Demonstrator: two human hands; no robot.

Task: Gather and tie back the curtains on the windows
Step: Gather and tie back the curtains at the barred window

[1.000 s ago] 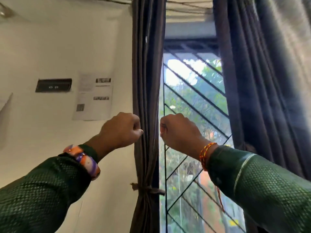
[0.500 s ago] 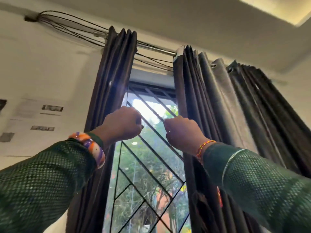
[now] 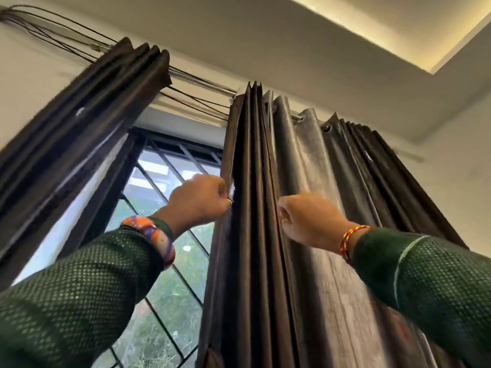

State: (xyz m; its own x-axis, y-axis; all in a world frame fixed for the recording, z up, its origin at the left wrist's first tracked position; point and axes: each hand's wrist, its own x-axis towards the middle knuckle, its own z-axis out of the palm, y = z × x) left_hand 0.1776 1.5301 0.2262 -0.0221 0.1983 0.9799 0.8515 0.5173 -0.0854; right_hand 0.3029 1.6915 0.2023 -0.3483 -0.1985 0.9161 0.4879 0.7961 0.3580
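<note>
A dark brown curtain (image 3: 87, 123) hangs bunched at the window's left side. A second dark curtain (image 3: 313, 160) hangs from the rod on the right, its left folds pressed together and its right part spread. My left hand (image 3: 199, 201) is closed at the left edge of this right curtain, fingers touching the fabric. My right hand (image 3: 310, 216) is closed against the folds a little further right. Whether either hand actually grips cloth is hard to tell from behind.
The window (image 3: 164, 235) with a black diagonal grille shows between the two curtains. A metal curtain rod (image 3: 202, 82) and several loose black cables (image 3: 66, 35) run along the wall top. The ceiling has a lit recess (image 3: 385, 30).
My view swung up and right, away from the tied left curtain. Both hands moved from that curtain across the window to the right curtain.
</note>
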